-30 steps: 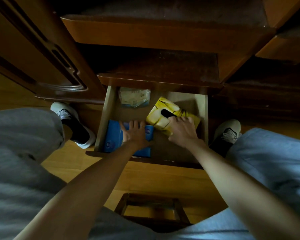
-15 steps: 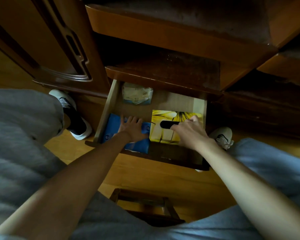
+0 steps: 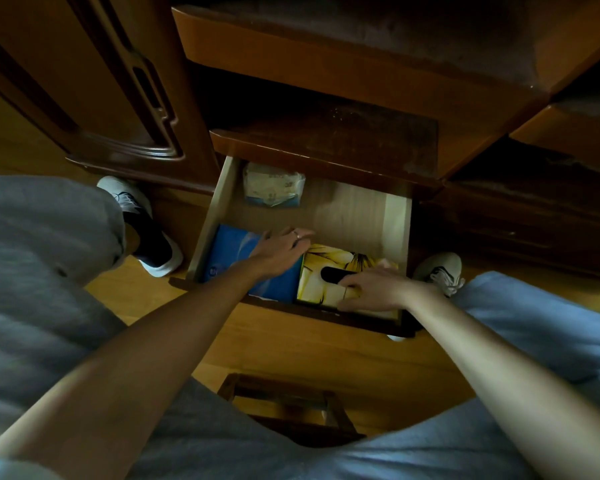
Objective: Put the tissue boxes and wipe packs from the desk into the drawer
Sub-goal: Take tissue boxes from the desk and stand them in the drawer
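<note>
Sitting close below the camera is a small dark wooden stool [image 3: 291, 407] on the yellow wood floor [image 3: 326, 348], between two knees in grey trousers. Past it, the open light-wood drawer [image 3: 394, 230] sticks out of the dark brown wooden desk [image 3: 326, 147].

The right hand [image 3: 371, 289] lies on the yellow flower-print tissue box [image 3: 321, 271], which sits flat in the front right corner of the drawer. Its fingers are bent over the top by the dark slot, and the thumb lies along the near edge — it looks like a hold, not a tight one. The left hand [image 3: 281, 251] rests on the flat blue tissue pack [image 3: 232, 258] in the front left corner, fingers nearly straight and reaching over toward the yellow box. The two packs touch side by side.

Farther back, a pale soft wipe pack [image 3: 272, 188] lies at the back left of the drawer, partly under the desk edge. A white shoe [image 3: 132, 209] stands on each side of the drawer.

Half a second ago the yellow box sat a little farther back; now it is pulled to the front wall, and the left hand has slid to the right.
</note>
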`<state>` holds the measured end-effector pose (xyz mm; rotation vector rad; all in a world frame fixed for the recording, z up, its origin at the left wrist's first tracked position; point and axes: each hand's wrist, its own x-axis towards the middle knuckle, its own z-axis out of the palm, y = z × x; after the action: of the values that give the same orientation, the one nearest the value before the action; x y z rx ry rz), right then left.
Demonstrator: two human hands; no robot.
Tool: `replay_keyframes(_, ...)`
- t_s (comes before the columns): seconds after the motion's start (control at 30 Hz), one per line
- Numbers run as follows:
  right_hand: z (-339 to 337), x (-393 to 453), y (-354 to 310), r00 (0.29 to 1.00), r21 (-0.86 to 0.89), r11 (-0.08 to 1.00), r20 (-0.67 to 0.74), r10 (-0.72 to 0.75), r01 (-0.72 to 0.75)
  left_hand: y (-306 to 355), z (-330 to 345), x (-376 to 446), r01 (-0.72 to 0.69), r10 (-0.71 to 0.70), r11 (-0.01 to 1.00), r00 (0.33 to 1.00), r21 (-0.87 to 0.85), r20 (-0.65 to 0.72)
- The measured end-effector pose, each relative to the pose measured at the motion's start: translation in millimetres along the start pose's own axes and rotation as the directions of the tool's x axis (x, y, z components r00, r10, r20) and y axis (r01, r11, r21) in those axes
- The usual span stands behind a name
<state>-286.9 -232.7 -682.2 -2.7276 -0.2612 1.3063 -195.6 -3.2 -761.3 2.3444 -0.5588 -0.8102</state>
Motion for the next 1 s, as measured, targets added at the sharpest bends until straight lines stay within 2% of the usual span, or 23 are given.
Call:
replay_keyframes(0.03,2.0,-0.7,-0.5,1.0,0.019,1.0,-0.019,-0.007,0.008,1.1,1.9,1.6,-0.008,0.007,1.0,1.0,0.024,0.029)
replay_keyframes(0.17,6.6,-1.2,-2.4,0.996,0.023,0.999,-0.085,-0.036,0.038,-1.4,6.9,6.2,-0.019,-0.014,0.955,0.994,0.295,0.109)
replay_keyframes(0.37,8.9,-4.6,-6.5,0.985,0.043,0.998,-0.166,-0.043,0.051,-1.5,0.7,11.4,-0.012,-0.053,0.931,0.984,0.364,0.169)
replay_keyframes(0.43,6.4,-3.0,-7.5,0.932,0.122,0.989,-0.36,-0.036,0.086,-1.5,0.6,12.1,-0.01,-0.053,0.933,0.985,0.36,0.164)
replay_keyframes(0.5,-2.4,3.9,-6.6,0.798,0.195,0.977,-0.601,0.046,0.09,-1.0,0.4,12.5,-0.001,-0.055,0.94,0.987,0.341,0.153)
replay_keyframes(0.53,-7.3,10.8,-5.7,0.745,0.193,0.978,-0.663,0.071,0.078,-0.4,0.0,12.3,0.008,-0.061,0.943,0.987,0.333,0.148)
replay_keyframes(0.57,-11.4,18.4,-5.1,0.737,0.183,0.982,-0.67,0.089,0.048,0.8,-0.5,12.5,0.014,-0.067,0.943,0.987,0.333,0.148)
replay_keyframes(0.67,-3.8,37.9,-10.6,0.834,0.137,0.988,-0.537,0.129,-0.064,5.4,-2.7,12.1,0.01,-0.093,0.926,0.975,0.378,0.202)
replay_keyframes(0.73,21.1,44.2,-12.6,0.851,0.097,0.991,-0.51,0.127,-0.09,7.9,-6.9,9.5,-0.009,-0.103,0.921,0.958,0.39,0.266)
replay_keyframes(0.87,45.6,49.2,-2.5,0.756,0.07,0.991,-0.641,0.132,-0.114,11.7,-18.1,12.9,-0.023,-0.105,0.939,0.931,0.343,0.35)
replay_keyframes(0.93,38.6,53.3,-2.6,0.711,0.066,0.986,-0.686,0.158,-0.156,15.0,-18.4,12.8,-0.056,-0.103,0.915,0.925,0.4,0.365)
replay_keyframes(1.0,33.9,62.8,-2.4,0.702,0.081,0.978,-0.685,0.194,-0.191,16.9,-14.9,15.0,-0.083,-0.116,0.878,0.919,0.472,0.377)
